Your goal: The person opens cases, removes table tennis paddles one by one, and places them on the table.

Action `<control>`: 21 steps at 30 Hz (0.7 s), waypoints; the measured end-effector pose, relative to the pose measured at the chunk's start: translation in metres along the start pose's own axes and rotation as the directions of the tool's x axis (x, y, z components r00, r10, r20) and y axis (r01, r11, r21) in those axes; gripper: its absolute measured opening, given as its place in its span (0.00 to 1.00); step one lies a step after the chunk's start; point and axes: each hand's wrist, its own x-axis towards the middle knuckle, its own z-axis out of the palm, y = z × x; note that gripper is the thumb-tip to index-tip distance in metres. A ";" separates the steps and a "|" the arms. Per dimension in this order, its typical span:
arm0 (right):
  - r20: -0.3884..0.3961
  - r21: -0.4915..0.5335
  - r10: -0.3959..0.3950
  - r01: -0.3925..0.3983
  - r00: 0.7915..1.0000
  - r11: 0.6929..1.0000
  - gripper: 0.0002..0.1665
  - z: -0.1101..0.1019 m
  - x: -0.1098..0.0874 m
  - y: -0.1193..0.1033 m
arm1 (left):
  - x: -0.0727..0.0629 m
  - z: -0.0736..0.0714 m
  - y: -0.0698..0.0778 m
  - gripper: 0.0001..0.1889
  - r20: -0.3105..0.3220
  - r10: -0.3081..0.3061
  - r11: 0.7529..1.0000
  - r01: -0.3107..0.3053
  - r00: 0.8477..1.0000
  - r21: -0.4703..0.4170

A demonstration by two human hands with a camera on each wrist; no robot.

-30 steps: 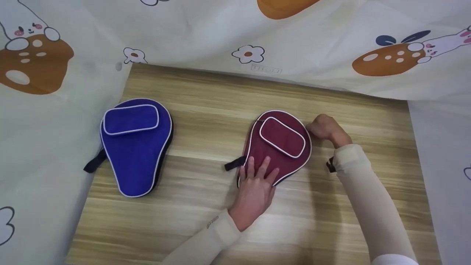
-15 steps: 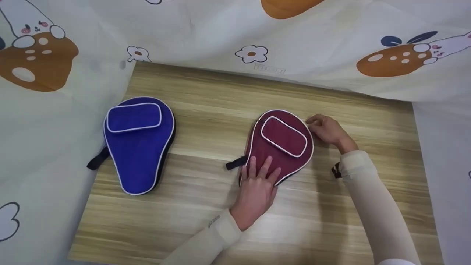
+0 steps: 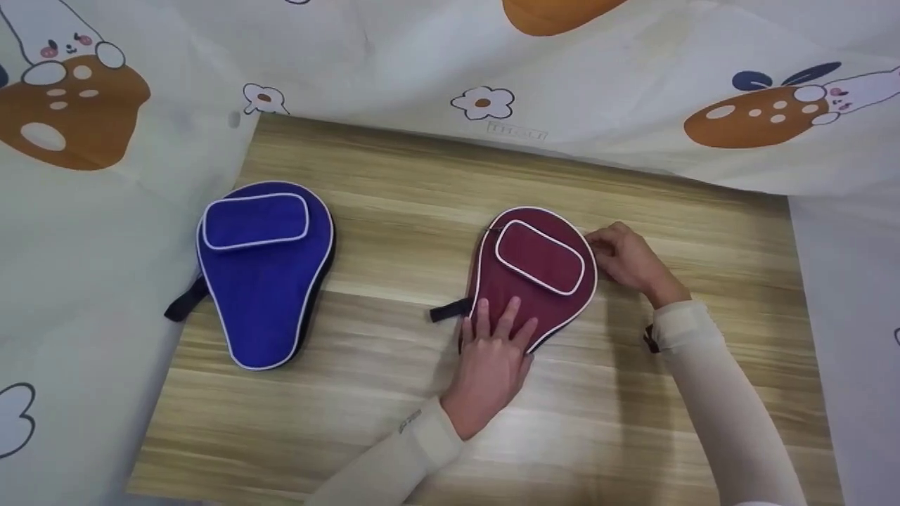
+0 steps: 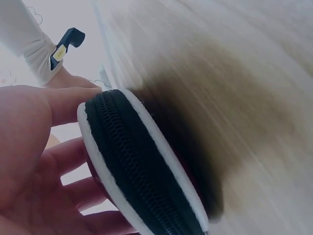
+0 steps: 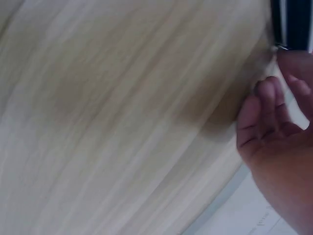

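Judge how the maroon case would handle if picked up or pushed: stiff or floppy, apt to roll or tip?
The maroon case probably stays fairly stiff, since its zipped side looks thick and unsagging. Lying flat on the table, it seems unlikely to roll or tip. A push might swing it around the left hand resting on its narrow end.

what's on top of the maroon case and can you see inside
The left hand rests on the maroon case, covering part of its narrower end; nearer the wide end is a white-edged pocket. Anything inside is covered and cannot be seen.
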 end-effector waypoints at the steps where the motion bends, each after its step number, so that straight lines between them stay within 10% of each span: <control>1: 0.018 0.014 -0.001 0.001 1.000 1.000 0.17 -0.001 0.000 0.000 | 0.000 0.000 0.000 0.25 -0.001 0.000 1.000 0.000 1.000 0.003; 11: -0.075 -0.062 -0.080 0.075 0.994 0.995 0.11 0.007 0.001 0.002 | -0.001 0.001 0.002 0.25 -0.015 -0.008 0.999 0.009 1.000 0.037; 21: -0.203 -0.275 -0.263 0.203 0.943 0.940 0.07 0.017 -0.009 0.004 | -0.001 0.003 0.007 0.26 -0.070 -0.015 0.997 0.021 0.997 0.076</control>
